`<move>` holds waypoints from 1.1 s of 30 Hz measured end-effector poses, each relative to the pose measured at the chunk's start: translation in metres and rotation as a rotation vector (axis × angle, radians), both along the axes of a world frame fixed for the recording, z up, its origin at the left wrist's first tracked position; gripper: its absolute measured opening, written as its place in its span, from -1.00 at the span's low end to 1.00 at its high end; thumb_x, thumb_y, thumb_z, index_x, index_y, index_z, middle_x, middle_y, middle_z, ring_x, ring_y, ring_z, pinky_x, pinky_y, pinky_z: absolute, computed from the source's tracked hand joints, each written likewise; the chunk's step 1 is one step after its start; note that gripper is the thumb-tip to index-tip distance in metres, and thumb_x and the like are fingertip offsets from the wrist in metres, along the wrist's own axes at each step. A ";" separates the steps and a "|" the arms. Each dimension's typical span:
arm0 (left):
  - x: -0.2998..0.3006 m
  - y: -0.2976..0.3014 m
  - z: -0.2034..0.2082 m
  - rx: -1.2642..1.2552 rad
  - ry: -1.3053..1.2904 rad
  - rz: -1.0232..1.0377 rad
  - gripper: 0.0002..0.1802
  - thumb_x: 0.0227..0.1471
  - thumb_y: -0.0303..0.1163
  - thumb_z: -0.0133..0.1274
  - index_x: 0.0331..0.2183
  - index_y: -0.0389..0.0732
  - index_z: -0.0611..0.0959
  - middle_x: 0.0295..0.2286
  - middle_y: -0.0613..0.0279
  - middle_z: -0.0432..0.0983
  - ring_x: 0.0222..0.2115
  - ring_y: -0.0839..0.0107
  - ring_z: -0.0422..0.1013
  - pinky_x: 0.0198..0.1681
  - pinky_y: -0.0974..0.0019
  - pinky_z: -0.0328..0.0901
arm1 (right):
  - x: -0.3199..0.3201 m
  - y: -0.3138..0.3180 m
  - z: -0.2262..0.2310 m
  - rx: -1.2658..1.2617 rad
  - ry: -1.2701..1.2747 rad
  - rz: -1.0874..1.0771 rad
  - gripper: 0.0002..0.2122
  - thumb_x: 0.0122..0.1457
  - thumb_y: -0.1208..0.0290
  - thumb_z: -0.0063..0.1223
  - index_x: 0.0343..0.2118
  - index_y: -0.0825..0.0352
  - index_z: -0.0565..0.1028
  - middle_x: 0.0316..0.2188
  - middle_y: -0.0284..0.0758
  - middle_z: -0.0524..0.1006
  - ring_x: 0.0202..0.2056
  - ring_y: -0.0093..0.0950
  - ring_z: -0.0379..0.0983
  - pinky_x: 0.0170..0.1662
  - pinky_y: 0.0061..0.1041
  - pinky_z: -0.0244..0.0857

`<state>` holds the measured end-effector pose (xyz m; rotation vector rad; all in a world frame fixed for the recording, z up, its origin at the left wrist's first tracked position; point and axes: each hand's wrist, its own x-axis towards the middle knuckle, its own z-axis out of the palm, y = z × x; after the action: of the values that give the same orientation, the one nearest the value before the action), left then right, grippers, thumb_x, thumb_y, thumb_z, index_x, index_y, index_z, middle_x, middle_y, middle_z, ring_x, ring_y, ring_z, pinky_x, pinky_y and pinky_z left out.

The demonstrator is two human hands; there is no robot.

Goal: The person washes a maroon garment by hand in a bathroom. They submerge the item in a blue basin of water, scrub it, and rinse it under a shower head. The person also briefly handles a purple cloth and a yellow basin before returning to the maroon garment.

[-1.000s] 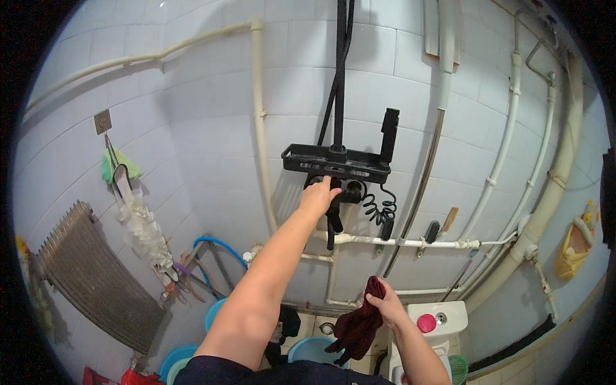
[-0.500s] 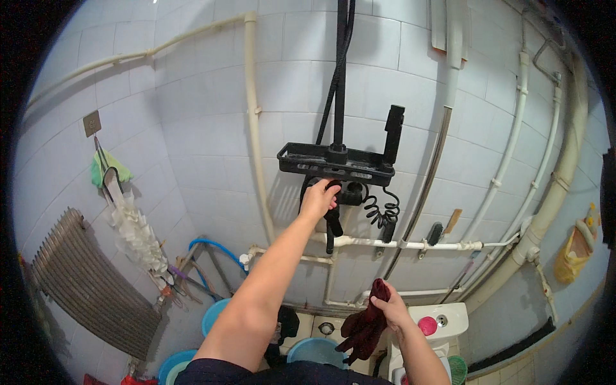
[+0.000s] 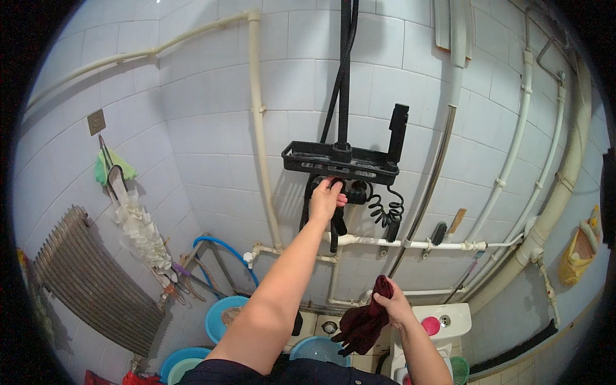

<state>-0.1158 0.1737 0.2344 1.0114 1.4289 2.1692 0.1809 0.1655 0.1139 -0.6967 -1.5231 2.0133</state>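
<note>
My left hand [image 3: 328,200] reaches up to the black shower tap [image 3: 355,192] under the shelf, its fingers curled at the tap's body and partly hiding it. At lower right, my right hand [image 3: 396,308] pinches the upper end of a dark red, glove-like cloth [image 3: 362,328]. The cloth hangs down with finger-like ends, above and beside a blue basin [image 3: 319,350] on the floor. Directly above my left hand is a black shower shelf [image 3: 340,164] on an upright black pole [image 3: 344,77].
A ribbed radiator [image 3: 96,282] stands at left, below a hanging white ruffled thing [image 3: 138,231]. Another blue basin [image 3: 217,321] sits near my left forearm. White pipes [image 3: 443,246] run along the tiled wall. A white toilet [image 3: 459,314] with a pink object [image 3: 430,325] is at right.
The view has shifted slightly. My left hand stays at the tap, its fingers looking a little less curled. The dark red cloth still hangs from my right hand.
</note>
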 end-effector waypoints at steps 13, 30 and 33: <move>-0.012 -0.002 0.000 -0.094 0.073 -0.067 -0.62 0.07 -0.35 -0.02 -0.07 -0.25 0.37 -0.51 0.16 0.50 -0.55 0.49 0.45 -0.55 0.50 0.34 | 0.004 -0.005 -0.006 0.055 -0.003 0.012 -0.50 0.04 0.67 -0.01 0.08 0.33 0.18 -0.28 -0.32 0.41 -0.30 -0.47 0.38 -0.19 -0.47 0.32; -0.009 -0.050 0.023 -0.438 0.638 0.161 -0.29 -0.06 -0.35 0.09 0.08 -0.30 0.16 -0.12 -0.05 0.29 -0.29 0.34 0.44 -0.23 0.28 0.31 | 0.004 -0.019 0.010 0.008 0.000 0.001 -0.49 0.06 0.64 0.01 0.10 0.33 0.16 -0.21 -0.31 0.40 -0.23 -0.47 0.35 -0.15 -0.48 0.28; -0.009 -0.050 0.026 -0.428 0.694 0.159 -0.33 -0.07 -0.34 0.10 0.05 -0.28 0.21 -0.14 -0.02 0.28 -0.30 0.31 0.44 -0.24 0.28 0.31 | 0.002 -0.016 0.007 0.006 -0.008 0.012 -0.49 0.06 0.63 0.02 0.10 0.32 0.16 -0.19 -0.31 0.40 -0.22 -0.47 0.35 -0.14 -0.48 0.28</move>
<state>-0.1243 0.1236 0.2601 1.5944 2.2155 1.5313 0.1831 0.1500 0.1206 -0.6949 -1.5411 2.0165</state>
